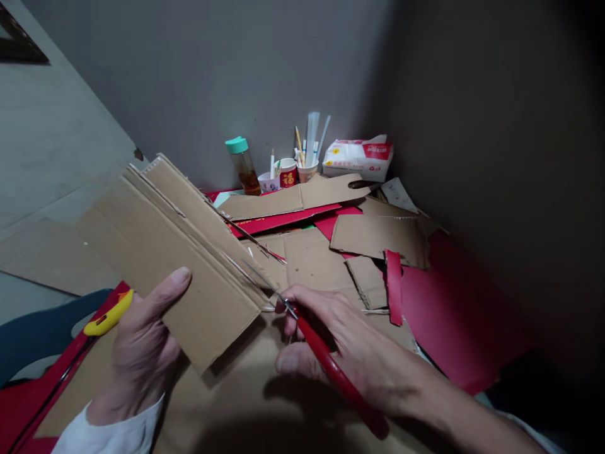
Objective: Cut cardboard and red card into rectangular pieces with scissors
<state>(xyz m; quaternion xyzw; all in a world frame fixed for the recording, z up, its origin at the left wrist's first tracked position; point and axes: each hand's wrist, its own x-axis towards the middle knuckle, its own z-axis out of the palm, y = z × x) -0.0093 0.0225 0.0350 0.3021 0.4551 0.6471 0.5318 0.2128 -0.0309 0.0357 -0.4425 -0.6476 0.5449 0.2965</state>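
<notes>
A long folded piece of brown cardboard (189, 265) is gripped near its lower left edge by my left hand (146, 340), the thumb lying on top. My right hand (340, 347) is closed round red-handled scissors (326, 359). Their thin blades point up and left and lie at the cardboard's right edge, near its lower corner. A yellow-handled tool (109, 314) lies just left of my left hand.
Cardboard scraps (380, 236), a red strip (394, 287) and red sheets (454, 302) cover the table. Behind stand a teal-lidded bottle (244, 167), a red-and-white cup (287, 173), a cup with straws (308, 170) and a tissue pack (358, 159). Walls rise behind them.
</notes>
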